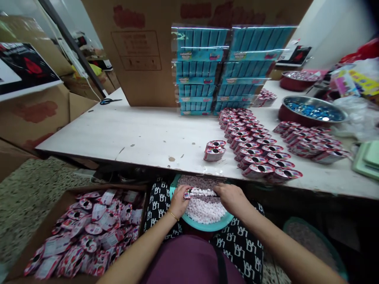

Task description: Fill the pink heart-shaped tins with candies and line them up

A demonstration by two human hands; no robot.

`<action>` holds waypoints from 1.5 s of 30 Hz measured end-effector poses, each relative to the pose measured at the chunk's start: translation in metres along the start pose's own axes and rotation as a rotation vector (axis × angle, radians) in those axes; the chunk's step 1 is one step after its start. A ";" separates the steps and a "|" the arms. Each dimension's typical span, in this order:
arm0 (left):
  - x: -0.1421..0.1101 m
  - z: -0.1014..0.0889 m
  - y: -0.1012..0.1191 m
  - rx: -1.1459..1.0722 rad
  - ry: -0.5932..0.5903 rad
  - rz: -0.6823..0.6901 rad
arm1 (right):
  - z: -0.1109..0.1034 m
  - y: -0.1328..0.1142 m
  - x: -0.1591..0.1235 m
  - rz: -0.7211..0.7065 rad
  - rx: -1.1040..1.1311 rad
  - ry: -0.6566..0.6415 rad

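A teal basin (204,227) full of small white candies (205,211) rests on my lap. Over it, my left hand (179,202) is closed around one end of a small pink packet (187,193), of which only a printed bit shows. A narrow row of white candies (203,192) runs from that packet across to my right hand (233,198). The fingers of my right hand are curled at the row's right end; what they grip is hidden. Two pink packets (214,154) stand on the table ahead.
Rows of pink packets (257,148) stand on the white table (142,138). Behind them are stacked blue boxes (201,69) and a big carton (142,79). Scissors (110,101) lie far left, a bowl of blue sweets (312,112) right. A box of packets (89,232) sits lower left.
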State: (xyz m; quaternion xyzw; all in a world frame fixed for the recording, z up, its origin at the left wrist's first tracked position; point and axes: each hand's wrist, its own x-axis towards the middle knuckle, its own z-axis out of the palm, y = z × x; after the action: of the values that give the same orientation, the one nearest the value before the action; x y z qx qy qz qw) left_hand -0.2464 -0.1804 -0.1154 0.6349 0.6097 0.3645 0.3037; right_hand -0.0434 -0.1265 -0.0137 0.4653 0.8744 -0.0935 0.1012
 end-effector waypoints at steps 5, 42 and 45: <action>-0.002 0.003 -0.002 0.001 -0.011 -0.002 | -0.013 -0.017 0.004 -0.059 -0.104 -0.024; 0.119 0.025 0.078 0.056 0.223 0.176 | 0.106 0.033 -0.035 0.273 0.406 0.003; 0.134 0.035 0.068 0.093 0.201 0.142 | 0.111 0.038 -0.038 0.291 0.424 0.006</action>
State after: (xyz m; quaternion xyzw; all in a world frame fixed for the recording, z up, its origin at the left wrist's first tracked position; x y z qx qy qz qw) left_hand -0.1811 -0.0498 -0.0657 0.6503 0.6066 0.4183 0.1850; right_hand 0.0194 -0.1645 -0.1126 0.5972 0.7595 -0.2578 0.0111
